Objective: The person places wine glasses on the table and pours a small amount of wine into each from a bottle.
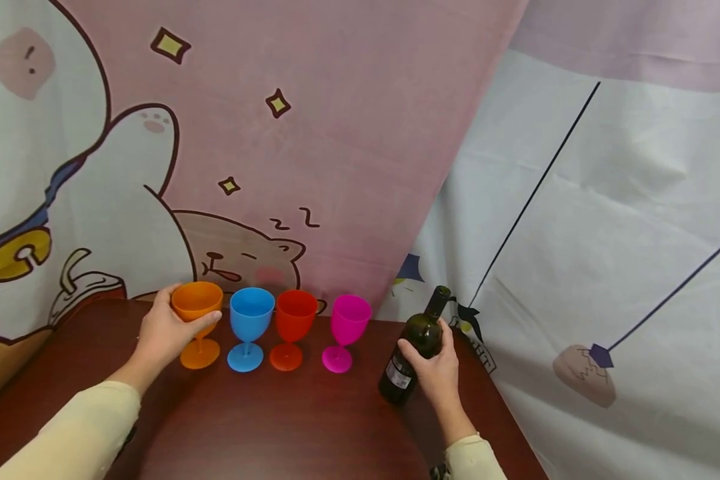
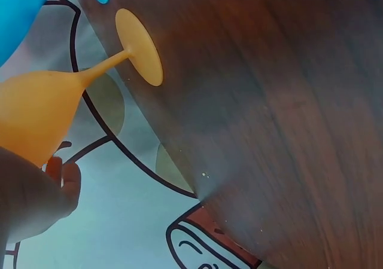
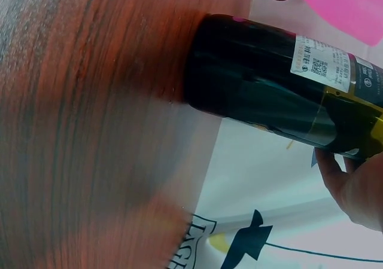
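Lower left, we clasp the orange goblet (image 1: 195,304) by its bowl with our left hand (image 1: 167,328), and lower right, our right hand (image 1: 439,365) wraps the dark bottle (image 1: 423,331) below its neck!

From the head, the tabletop (image 1: 276,427) is being viewed forward and down, from farthest off. From the left wrist, the orange cup (image 2: 42,101) is being viewed close up, the scene being turned sideways; from the right wrist, the bottle (image 3: 257,72) is being viewed likewise. The orange cup is being shared by head and left-wrist views, the bottle by head and right-wrist views.
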Motion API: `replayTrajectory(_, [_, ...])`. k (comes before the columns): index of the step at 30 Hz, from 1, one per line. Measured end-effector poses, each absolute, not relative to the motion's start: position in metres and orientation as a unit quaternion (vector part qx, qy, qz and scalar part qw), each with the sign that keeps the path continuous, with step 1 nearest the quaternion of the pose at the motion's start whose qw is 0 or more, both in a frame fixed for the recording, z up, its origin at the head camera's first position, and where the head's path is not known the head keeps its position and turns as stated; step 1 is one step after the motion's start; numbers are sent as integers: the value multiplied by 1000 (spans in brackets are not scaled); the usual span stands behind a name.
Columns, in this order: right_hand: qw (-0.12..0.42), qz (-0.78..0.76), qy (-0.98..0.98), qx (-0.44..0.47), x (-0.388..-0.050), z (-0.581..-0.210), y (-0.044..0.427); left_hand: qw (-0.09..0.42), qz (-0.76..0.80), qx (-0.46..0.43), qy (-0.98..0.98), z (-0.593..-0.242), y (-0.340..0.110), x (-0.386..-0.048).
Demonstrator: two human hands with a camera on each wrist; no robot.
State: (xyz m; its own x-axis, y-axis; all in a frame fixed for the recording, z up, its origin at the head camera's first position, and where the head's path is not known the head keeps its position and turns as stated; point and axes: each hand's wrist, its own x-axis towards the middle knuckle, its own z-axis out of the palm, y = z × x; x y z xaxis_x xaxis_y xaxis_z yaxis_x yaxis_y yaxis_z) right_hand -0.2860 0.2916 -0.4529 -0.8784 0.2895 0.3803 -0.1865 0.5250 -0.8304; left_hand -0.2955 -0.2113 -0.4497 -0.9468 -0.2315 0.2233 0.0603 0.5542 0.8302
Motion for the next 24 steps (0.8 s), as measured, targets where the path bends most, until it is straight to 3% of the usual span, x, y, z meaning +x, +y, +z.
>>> replayTrajectory(13, [240, 486, -840, -29, -286, -451, 294, 147, -457, 2, -877, -454, -216, -253])
replayTrajectory(24, [228, 491, -840, -33, -285, -451, 294, 97, -502, -45, -858, -450, -158, -231])
